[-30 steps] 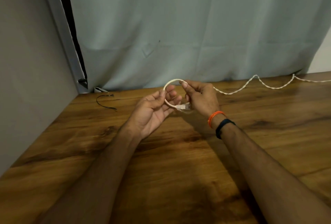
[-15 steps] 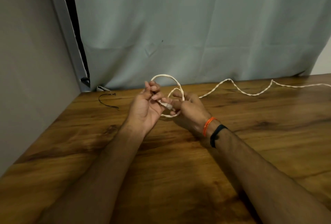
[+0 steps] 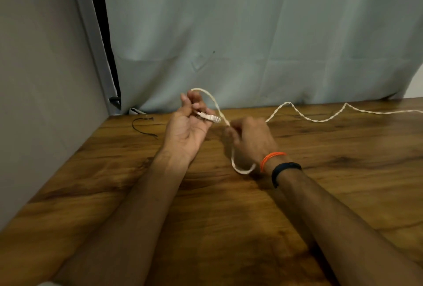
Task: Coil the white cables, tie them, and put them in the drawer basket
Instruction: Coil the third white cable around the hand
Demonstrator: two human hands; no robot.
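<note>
While the plug end [image 3: 211, 118] is pinched between the fingers of the left hand [image 3: 186, 129], the white cable [image 3: 304, 116] is arched over that hand and gripped just to its right by the curled right hand [image 3: 250, 142]. A small loop [image 3: 241, 170] hangs beneath the right wrist; beyond the hands the remaining length is trailed in waves across the wooden table [image 3: 229, 228]. Light, limp, slightly springy behaviour is to be expected, so loops should be held where strands cross, near the plug.
</note>
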